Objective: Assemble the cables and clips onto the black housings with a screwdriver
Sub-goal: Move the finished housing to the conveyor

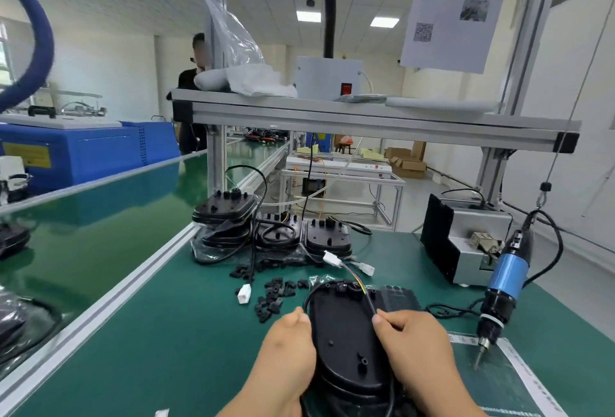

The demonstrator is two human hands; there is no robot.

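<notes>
Green matting covers our counter (166,350), where our left hand (289,346) grips the black housing (346,343) by its left edge. Our right hand (412,346) pinches its cable (369,301) between fingers (386,320). Clips (276,296) lie just beyond; the screwdriver (506,280) hangs right.

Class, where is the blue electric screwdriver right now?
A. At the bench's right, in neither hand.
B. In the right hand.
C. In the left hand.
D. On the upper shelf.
A: the screwdriver hangs at the right, untouched; the right hand pinches the black cable and the left hand holds the housing.
</notes>
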